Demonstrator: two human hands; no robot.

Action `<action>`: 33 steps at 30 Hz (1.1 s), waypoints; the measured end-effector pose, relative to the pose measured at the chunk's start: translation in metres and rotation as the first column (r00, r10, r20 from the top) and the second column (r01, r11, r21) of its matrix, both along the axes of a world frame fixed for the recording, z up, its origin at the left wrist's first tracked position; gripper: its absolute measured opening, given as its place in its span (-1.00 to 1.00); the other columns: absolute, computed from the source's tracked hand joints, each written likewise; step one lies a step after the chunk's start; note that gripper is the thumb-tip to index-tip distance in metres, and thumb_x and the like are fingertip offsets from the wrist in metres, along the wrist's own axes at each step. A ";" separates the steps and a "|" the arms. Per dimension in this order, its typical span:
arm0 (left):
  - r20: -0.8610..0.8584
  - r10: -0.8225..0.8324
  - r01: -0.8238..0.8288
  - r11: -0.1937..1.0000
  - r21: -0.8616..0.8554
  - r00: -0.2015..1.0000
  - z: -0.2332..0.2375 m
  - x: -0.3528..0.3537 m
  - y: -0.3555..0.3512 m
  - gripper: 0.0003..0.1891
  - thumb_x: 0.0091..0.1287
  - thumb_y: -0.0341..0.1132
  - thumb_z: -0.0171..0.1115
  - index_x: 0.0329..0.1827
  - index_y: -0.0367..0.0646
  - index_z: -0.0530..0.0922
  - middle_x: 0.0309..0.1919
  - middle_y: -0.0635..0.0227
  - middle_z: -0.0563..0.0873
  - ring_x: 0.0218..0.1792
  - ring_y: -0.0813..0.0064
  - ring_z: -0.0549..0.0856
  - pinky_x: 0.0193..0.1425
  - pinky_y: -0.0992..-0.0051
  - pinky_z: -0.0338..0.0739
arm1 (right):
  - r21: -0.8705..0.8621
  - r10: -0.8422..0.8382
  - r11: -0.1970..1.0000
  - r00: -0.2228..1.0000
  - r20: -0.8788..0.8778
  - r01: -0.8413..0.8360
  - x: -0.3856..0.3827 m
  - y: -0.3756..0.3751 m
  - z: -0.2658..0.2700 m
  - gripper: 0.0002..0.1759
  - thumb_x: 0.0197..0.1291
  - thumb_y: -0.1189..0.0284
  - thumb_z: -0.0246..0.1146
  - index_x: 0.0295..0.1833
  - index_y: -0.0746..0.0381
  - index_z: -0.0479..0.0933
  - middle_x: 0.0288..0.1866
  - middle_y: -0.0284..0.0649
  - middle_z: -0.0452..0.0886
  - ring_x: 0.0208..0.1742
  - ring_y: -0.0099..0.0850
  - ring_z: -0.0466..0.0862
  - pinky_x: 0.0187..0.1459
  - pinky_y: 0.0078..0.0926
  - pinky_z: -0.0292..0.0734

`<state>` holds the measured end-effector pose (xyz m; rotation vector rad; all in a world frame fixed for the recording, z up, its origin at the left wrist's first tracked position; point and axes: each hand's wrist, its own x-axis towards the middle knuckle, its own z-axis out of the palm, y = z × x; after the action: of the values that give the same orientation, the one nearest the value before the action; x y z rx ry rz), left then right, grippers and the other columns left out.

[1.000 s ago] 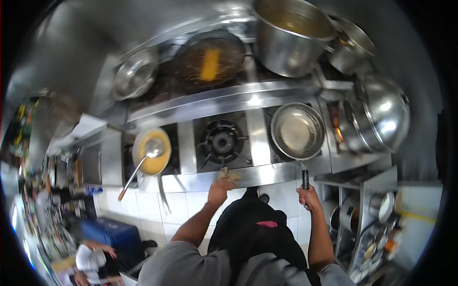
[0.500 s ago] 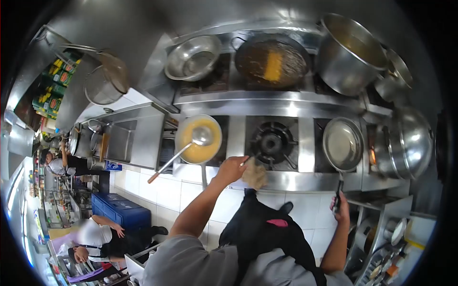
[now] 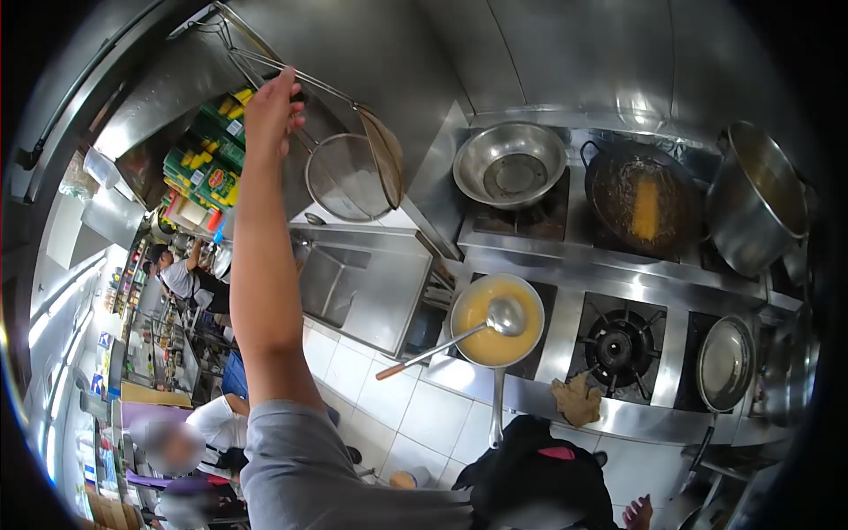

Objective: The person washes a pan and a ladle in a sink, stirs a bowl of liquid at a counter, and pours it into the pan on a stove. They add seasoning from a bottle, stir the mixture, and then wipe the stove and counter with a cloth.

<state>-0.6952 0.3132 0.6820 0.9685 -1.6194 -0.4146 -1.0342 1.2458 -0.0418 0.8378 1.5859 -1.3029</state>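
Note:
My left hand [image 3: 274, 110] is raised at the upper left, its fingers curled around the handle of a hanging strainer. The round mesh of that strainer [image 3: 353, 181] hangs below, with a second, darker strainer [image 3: 384, 155] beside it. My right hand [image 3: 638, 514] shows only partly at the bottom, fingers loosely apart, with nothing in it. Nearest to it is the handle of a small frying pan [image 3: 726, 358] on the right front burner. A pan of yellow liquid [image 3: 473, 340] sits on the left front burner, a ladle [image 3: 506, 316] resting in it. A brown cloth [image 3: 577, 399] lies on the stove's front edge.
On the rear burners are a steel bowl [image 3: 477, 168], a dark wok [image 3: 609, 199] of bubbling oil with yellow food, and a tall pot [image 3: 751, 221]. A sink [image 3: 331, 283] adjoins the stove. Green cans [image 3: 203, 172] stand on a shelf; other people are at the far left.
My left hand has let go of the cloth on the stove edge and risen to the hanging strainers. My right hand has released the frying pan's handle. The view has swung left.

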 end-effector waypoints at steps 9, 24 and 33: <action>-0.146 -0.082 0.124 0.945 0.302 0.986 0.035 -0.012 -0.056 -0.69 0.49 -0.14 0.18 -0.11 -0.25 0.67 -0.43 0.31 0.71 -0.59 0.64 0.55 -0.56 0.58 0.57 | 0.008 0.383 0.923 0.919 0.090 -0.385 0.048 -0.035 0.024 -0.39 0.45 -0.06 0.14 0.47 0.01 0.38 0.35 -0.17 0.54 0.30 -0.18 0.59 0.12 -0.09 0.59; 0.323 -0.618 0.413 0.750 0.516 0.717 0.064 -0.152 0.100 -0.54 0.58 0.07 0.11 0.30 -0.06 0.60 -0.65 0.71 0.32 -0.62 0.81 0.40 -0.51 0.76 0.31 | 0.085 0.116 0.990 0.993 0.006 -0.116 0.040 0.029 -0.010 -0.63 0.33 0.16 0.23 0.18 -0.01 0.43 -0.07 -0.25 0.57 -0.16 -0.28 0.59 -0.20 -0.18 0.60; -0.459 -0.758 0.866 0.278 0.414 0.463 -0.123 -0.261 0.099 -0.56 0.63 -0.02 -0.01 0.28 -0.21 0.47 0.22 -0.12 0.65 0.17 0.10 0.73 0.25 0.02 0.68 | 0.075 0.038 0.997 0.999 -0.032 -0.036 0.051 0.019 0.033 -0.59 0.39 0.17 0.15 0.25 0.10 0.45 0.03 -0.18 0.57 -0.05 -0.24 0.61 -0.07 -0.12 0.61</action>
<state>-0.9562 0.4122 0.5588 0.3730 -1.7452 -1.8238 -0.9830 1.2649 -0.0089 0.8323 1.6773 -1.2436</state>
